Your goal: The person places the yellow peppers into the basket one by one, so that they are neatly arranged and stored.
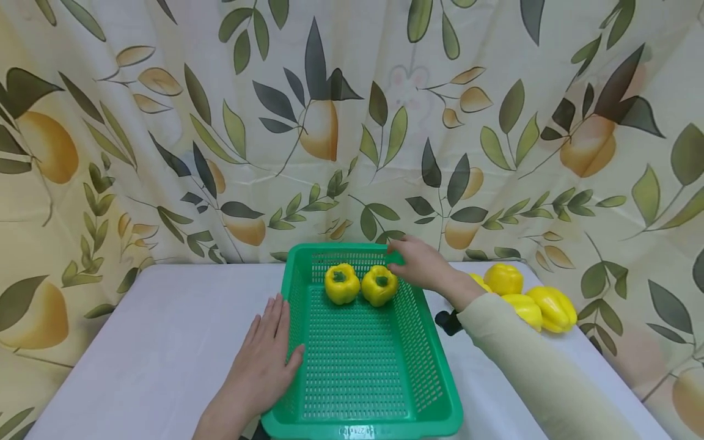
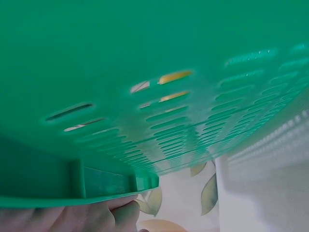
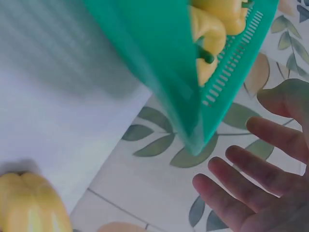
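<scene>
Two yellow bell peppers, a left one (image 1: pixel 341 290) and a right one (image 1: pixel 381 290), sit side by side at the far end of a green plastic basket (image 1: pixel 448 391), stems showing. My left hand (image 1: pixel 263 362) rests along the basket's left rim, fingers straight and together; in the left wrist view its fingers (image 2: pixel 87 216) lie against the rim's outer edge. Over the far right corner is my right hand (image 1: pixel 422 264), just beyond the right pepper. In the right wrist view its fingers (image 3: pixel 251 169) are spread and hold nothing, apart from the basket corner.
Several more yellow bell peppers (image 1: pixel 552 310) lie in a group on the white table (image 1: pixel 181 342), right of the basket and partly behind my right forearm. A curtain (image 1: pixel 352 201) printed with leaves and fruit hangs right behind the table's far edge.
</scene>
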`<state>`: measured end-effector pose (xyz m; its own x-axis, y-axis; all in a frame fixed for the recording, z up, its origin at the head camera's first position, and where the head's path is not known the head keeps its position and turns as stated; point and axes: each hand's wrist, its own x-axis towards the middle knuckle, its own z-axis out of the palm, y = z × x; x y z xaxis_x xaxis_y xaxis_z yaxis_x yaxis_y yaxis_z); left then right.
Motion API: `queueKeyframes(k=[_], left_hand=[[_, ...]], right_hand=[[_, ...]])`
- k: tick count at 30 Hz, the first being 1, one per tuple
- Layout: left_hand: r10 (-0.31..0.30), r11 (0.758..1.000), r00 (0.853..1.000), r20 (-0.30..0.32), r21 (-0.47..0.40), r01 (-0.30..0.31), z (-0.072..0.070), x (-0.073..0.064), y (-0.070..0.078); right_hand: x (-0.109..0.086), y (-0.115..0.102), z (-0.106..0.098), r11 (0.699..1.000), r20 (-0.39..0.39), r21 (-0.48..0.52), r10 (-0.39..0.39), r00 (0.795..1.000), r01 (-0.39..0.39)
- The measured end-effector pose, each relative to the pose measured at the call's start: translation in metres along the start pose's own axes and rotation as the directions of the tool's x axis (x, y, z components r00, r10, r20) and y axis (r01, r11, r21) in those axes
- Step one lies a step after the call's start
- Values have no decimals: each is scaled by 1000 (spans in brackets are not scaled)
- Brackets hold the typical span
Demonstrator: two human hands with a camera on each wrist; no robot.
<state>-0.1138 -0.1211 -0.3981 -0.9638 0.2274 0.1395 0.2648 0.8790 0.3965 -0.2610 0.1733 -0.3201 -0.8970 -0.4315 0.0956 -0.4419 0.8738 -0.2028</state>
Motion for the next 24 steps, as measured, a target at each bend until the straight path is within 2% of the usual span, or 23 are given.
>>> queueKeyframes(k=[8,12,15,24], left_hand=[[-9,1000,1000,7,-10,9,0,-1,-1],[-2,1000,1000,-11,-8,2,0,-1,0],[5,1000,1000,-17,-11,-5,-1,0,0],[-15,1000,999,33,-14,16,-2,0,0]], right_hand=[[-18,23,-1,999,-59,-18,48,997,-49],[-29,37,-4,994,-74,-18,104,992,-106],[-37,49,-4,989,-74,-5,144,987,-145],[-56,84,5,970,-46,-28,239,970,-240]])
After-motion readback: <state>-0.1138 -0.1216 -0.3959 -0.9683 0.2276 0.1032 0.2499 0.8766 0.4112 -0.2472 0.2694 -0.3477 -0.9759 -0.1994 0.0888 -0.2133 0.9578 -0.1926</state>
